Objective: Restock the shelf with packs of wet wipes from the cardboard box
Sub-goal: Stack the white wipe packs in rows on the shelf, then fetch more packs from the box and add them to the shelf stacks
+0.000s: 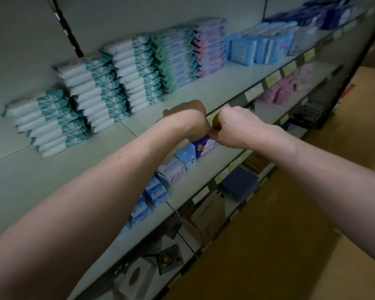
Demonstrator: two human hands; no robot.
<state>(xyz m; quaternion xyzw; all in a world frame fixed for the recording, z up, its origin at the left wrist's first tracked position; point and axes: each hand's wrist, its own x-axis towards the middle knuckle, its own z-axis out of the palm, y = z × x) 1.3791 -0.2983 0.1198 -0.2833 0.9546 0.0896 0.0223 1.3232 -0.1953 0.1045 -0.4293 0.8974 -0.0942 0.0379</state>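
Looking down along a grey store shelf (pixel 52 169), I see the wet wipe packs (pixel 93 92) lying flat in three white-and-teal stacks at its left end. They stand side by side against the back wall. The leftmost stack is the lowest, and each stack to its right rises higher. Next along the same shelf comes a stack of green packs (pixel 175 59), then a stack of pink packs (pixel 208 46) touching it.

In front of these, both bare forearms reach out from the bottom corners and meet at the shelf's front edge. My left hand (pixel 186 113) is turned away from the camera, so its fingers are hidden behind the wrist. My right hand (pixel 232 124) is just beside it, with fingers curled tight and thumb side pressed against the left wrist. I cannot tell whether either hand grips anything. Under the wrists, on the lower shelf (pixel 204 169), sits a row of small blue and purple packets (pixel 182 156).

Further right on the upper shelf, light blue packages (pixel 260 46) stand upright, and dark blue packages (pixel 333 14) fill the far end. Yellowish price labels (pixel 273 77) run along the shelf edge. At the far right is a tan floor (pixel 268 245).
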